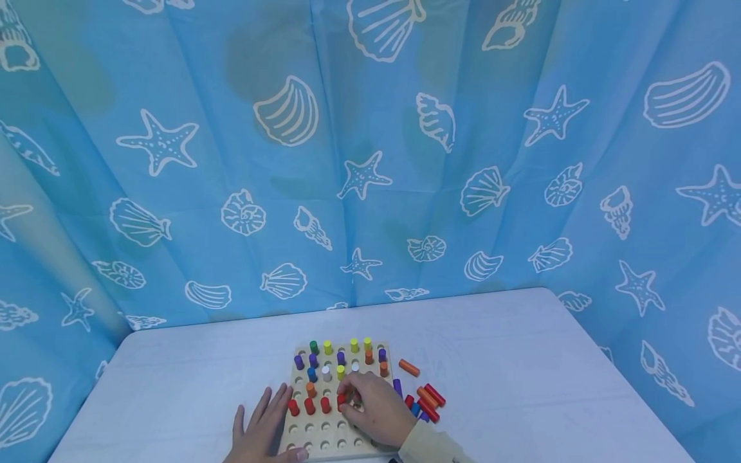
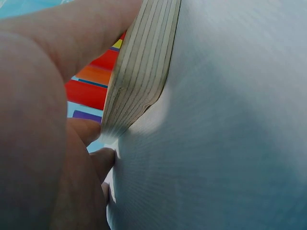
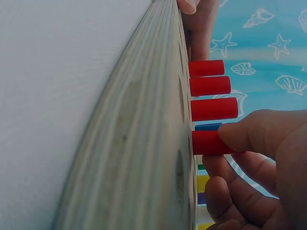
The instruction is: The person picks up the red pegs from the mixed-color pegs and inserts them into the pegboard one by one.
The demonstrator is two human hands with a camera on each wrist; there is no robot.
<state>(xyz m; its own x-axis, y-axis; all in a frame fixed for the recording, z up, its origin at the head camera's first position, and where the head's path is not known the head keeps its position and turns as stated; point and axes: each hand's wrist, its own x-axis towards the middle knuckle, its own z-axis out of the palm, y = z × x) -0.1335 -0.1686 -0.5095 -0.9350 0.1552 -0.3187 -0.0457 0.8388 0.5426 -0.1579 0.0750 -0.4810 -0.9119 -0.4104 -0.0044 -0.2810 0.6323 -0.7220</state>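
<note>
A wooden pegboard (image 1: pixel 334 435) with rows of round holes lies on the table. My right hand (image 1: pixel 376 411) pinches a red peg (image 3: pixel 206 143) between thumb and fingers; its lower end is at the board's face. To the left of that peg stand three more red pegs (image 1: pixel 309 406) in the same row. Farther back, yellow (image 1: pixel 327 347), purple, orange, white, blue and green pegs stand upright in holes. My left hand (image 1: pixel 260 427) rests against the board's left side, fingers spread, its thumb at the near left corner. The left wrist view shows fingers along the layered board edge (image 2: pixel 144 67).
Loose pegs lie on the white table (image 1: pixel 521 379) right of the board: an orange peg (image 1: pixel 408 368) by itself, a purple peg (image 1: pixel 397 387) near the board's side, and a cluster of red (image 1: pixel 435 395), orange and blue ones. A blue shell-patterned curtain (image 1: pixel 359 225) hangs behind the table.
</note>
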